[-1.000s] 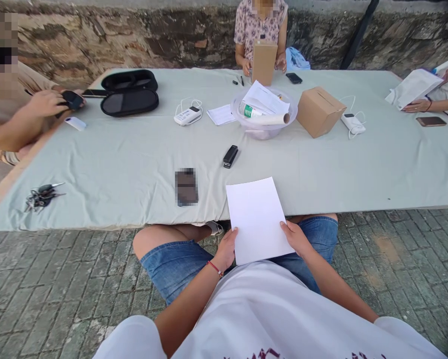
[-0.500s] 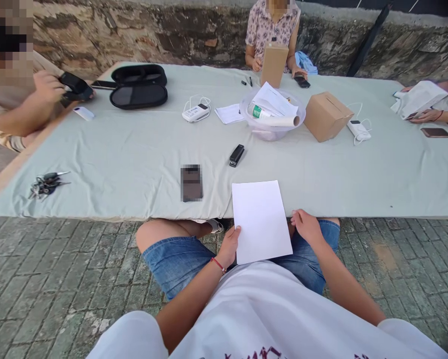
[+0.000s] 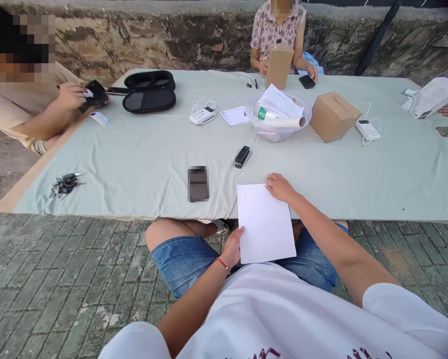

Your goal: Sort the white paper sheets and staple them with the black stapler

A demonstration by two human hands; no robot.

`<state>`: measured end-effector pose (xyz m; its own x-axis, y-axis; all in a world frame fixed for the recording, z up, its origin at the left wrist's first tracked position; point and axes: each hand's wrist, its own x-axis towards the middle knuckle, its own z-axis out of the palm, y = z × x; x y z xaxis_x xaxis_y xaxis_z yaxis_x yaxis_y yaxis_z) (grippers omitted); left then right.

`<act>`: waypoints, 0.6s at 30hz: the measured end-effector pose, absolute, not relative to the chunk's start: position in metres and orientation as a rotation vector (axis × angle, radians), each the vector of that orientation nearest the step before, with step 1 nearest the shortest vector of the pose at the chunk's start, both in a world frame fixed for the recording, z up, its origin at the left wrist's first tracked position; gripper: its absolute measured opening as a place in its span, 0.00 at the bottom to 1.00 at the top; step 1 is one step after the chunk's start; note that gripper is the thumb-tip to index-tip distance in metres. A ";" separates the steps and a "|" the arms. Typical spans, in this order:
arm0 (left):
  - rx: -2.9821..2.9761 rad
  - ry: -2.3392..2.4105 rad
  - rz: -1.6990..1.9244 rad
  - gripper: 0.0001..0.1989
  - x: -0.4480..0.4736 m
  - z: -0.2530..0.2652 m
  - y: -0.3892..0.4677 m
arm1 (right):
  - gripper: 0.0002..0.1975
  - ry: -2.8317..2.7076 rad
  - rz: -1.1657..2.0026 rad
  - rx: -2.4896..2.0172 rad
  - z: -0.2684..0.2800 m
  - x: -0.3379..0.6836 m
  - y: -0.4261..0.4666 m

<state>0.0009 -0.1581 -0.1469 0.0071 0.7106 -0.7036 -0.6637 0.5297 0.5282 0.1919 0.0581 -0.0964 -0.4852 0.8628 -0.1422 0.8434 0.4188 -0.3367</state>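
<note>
White paper (image 3: 267, 227) lies partly over the table's near edge and partly over my lap, its face blank. My left hand (image 3: 234, 248) grips its left side, thumb on top and the other fingers hidden beneath. At the far right corner, my right hand (image 3: 280, 188) closes on the paper's edge, with the thumb on the near side and the fingertips just beyond the far edge. A black stapler (image 3: 242, 156) rests beyond the paper. To the left of the paper is a dark, blurred-out flat object (image 3: 198, 184).
On the cloth-covered table (image 3: 141, 164) are keys (image 3: 67, 184), a black case (image 3: 149, 94), a plastic basin (image 3: 280, 130) of papers, a cardboard box (image 3: 334, 117) and white devices with cords (image 3: 202, 115). Other people sit left, opposite and right; one stands a box (image 3: 279, 67) upright.
My right hand has moved forward and left from beside my thigh to the paper's far right corner. My left hand keeps its hold. The view has shifted slightly left.
</note>
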 end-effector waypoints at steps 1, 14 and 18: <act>0.046 1.132 1.071 0.15 0.001 -0.146 -0.158 | 0.17 -2.588 0.577 -1.569 -0.096 0.193 0.057; 0.026 1.122 1.079 0.16 -0.004 -0.145 -0.165 | 0.17 -2.617 0.523 -1.627 -0.089 0.192 0.050; 0.035 1.127 1.079 0.16 -0.002 -0.146 -0.167 | 0.18 -2.643 0.402 -1.512 -0.092 0.178 0.041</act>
